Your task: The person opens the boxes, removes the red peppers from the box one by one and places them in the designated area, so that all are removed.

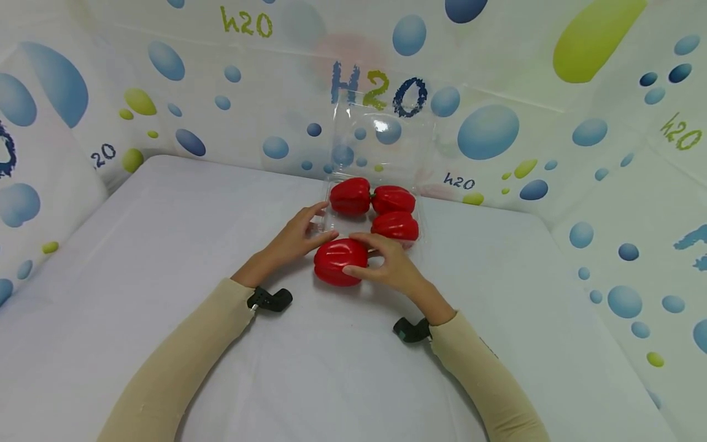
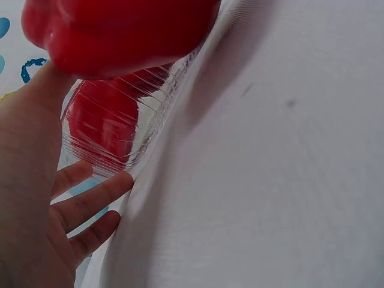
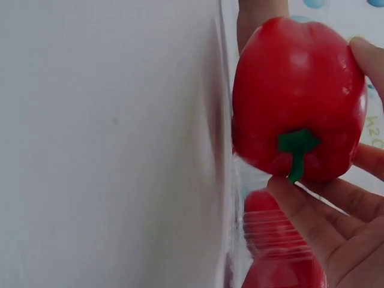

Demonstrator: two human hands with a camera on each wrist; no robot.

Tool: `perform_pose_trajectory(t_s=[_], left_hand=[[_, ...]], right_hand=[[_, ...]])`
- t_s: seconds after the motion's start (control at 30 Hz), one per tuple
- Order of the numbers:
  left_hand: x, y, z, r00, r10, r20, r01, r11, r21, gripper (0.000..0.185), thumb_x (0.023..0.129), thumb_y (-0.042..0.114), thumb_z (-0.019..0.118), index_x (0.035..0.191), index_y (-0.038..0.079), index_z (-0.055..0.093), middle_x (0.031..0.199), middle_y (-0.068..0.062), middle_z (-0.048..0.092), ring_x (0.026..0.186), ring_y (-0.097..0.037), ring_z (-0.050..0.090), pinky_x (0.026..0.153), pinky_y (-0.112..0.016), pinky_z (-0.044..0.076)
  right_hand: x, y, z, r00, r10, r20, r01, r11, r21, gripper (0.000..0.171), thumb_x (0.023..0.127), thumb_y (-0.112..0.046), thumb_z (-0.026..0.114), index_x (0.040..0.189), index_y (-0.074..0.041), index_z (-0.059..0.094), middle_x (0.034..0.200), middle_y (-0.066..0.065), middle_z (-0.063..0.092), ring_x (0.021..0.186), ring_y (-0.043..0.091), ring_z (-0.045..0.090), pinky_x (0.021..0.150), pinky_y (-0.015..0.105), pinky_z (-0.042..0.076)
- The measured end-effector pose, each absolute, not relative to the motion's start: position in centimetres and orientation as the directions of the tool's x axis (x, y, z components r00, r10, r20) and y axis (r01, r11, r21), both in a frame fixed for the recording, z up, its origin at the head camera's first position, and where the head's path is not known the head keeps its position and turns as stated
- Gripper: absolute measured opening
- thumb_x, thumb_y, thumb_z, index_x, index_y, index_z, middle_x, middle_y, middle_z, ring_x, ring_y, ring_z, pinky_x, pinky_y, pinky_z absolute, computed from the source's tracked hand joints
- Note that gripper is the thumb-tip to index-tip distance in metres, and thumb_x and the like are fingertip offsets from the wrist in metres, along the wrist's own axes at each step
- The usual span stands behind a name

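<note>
Cream sleeves lead to the right hand [image 1: 389, 264], whose curled fingers [image 3: 312, 222] grip a glossy red bell pepper [image 1: 340, 261] over the white table [image 1: 166, 276]. The left hand [image 1: 295, 236] rests relaxed on a clear plastic clamshell tray [image 2: 129, 129] just beyond the fingers. The pepper looks light, firm and slick; its broad sides likely suit gripping best.

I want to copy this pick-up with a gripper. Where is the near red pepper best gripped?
Across its wide rounded body, as the right hand does, thumb and fingers on opposite flanks. The red pepper lies on its side, and the short stem offers little grip.
</note>
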State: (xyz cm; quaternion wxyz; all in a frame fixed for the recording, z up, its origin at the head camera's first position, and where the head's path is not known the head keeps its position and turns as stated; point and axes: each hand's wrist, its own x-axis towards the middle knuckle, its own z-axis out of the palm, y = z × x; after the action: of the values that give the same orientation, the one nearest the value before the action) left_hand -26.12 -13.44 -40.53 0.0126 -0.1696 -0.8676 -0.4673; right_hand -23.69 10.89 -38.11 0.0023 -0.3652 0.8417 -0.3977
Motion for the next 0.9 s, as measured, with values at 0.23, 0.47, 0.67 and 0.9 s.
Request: perform_pose_trajectory(t_s=[0.23, 0.47, 0.67, 0.9], left_hand=[[-26.2, -13.4, -40.7, -0.942, 0.282, 0.181, 0.306, 0.503, 0.809, 0.076, 0.090, 0.031, 0.069, 0.152, 0.016, 0.029, 0.144, -0.016, 0.043, 0.128, -0.034, 0.047, 0.103, -0.050, 0.046], [-26.2, -13.5, -40.6, -0.941, 0.285, 0.182, 0.309, 0.505, 0.806, 0.076, 0.090, 0.030, 0.069, 0.153, 0.016, 0.028, 0.144, -0.016, 0.043, 0.127, -0.035, 0.047, 0.101, -0.050, 0.047], [-26.4, -13.5, -40.7, -0.940, 0.289, 0.181, 0.311, 0.507, 0.804, 0.075, 0.091, 0.030, 0.068, 0.153, 0.016, 0.027, 0.144, -0.016, 0.043, 0.127, -0.035, 0.047, 0.101, -0.050, 0.047], [-26.4, -13.4, -40.7, -0.946, 0.283, 0.159, 0.288, 0.506, 0.813, 0.076, 0.091, 0.033, 0.068, 0.153, 0.018, 0.027, 0.145, -0.015, 0.042, 0.128, -0.035, 0.046, 0.101, -0.051, 0.047]], right_hand=[[-23.3, 10.5, -38.3, -0.755, -0.607, 0.249, -0.585, 0.451, -0.674, 0.064, 0.079, -0.024, 0.080, 0.135, -0.007, 0.054, 0.130, 0.008, 0.060, 0.113, 0.022, 0.058, 0.088, 0.034, 0.056], [-23.1, 10.3, -38.0, -0.777, -0.590, 0.220, -0.553, 0.471, -0.687, 0.064, 0.080, -0.026, 0.079, 0.137, -0.010, 0.053, 0.130, 0.006, 0.058, 0.112, 0.021, 0.058, 0.087, 0.034, 0.056], [-22.9, 10.0, -38.0, -0.788, -0.588, 0.181, -0.524, 0.486, -0.699, 0.065, 0.082, -0.028, 0.077, 0.139, -0.010, 0.050, 0.133, 0.006, 0.055, 0.114, 0.021, 0.056, 0.088, 0.034, 0.056], [-22.6, 10.0, -37.9, -0.779, -0.595, 0.198, -0.554, 0.504, -0.663, 0.067, 0.079, -0.029, 0.079, 0.138, -0.014, 0.050, 0.131, 0.004, 0.056, 0.113, 0.020, 0.056, 0.086, 0.033, 0.056]])
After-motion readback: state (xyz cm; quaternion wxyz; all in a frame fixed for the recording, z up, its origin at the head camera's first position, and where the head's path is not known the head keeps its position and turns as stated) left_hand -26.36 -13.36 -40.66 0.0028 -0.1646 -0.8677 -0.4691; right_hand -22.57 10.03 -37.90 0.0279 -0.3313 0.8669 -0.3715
